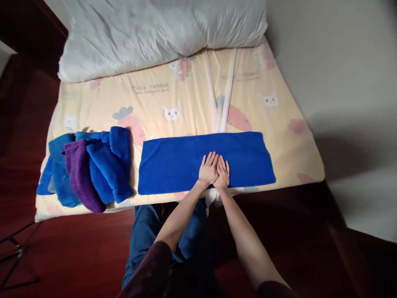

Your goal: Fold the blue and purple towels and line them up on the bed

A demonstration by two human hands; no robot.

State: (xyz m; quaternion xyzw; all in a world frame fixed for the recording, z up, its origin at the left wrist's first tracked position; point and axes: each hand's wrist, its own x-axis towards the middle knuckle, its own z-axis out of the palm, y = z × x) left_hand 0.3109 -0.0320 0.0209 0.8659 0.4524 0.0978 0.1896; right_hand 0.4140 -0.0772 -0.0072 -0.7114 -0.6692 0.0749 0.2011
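Note:
A blue towel [173, 165] lies flat as a long rectangle along the near edge of the bed. Both hands rest on it, right of its middle. My left hand [208, 169] lies flat with its fingers stretched forward, its inner edge overlapping the other hand. Beside it, my right hand [222, 171] is flat too, fingers stretched out and partly covered at the thumb side. Neither hand grips the cloth. To the left sits a pile of rolled towels, among them a purple towel [82, 176], a blue towel [110, 171] and a teal towel [62, 178].
A yellow sheet [186, 111] printed with rabbits and carrots covers the bed. White ribbons [228, 91] run across it. A large grey-white bundle [149, 33] lies at the far side. A pale wall [341, 82] stands right; thin black stand legs [20, 250] show lower left.

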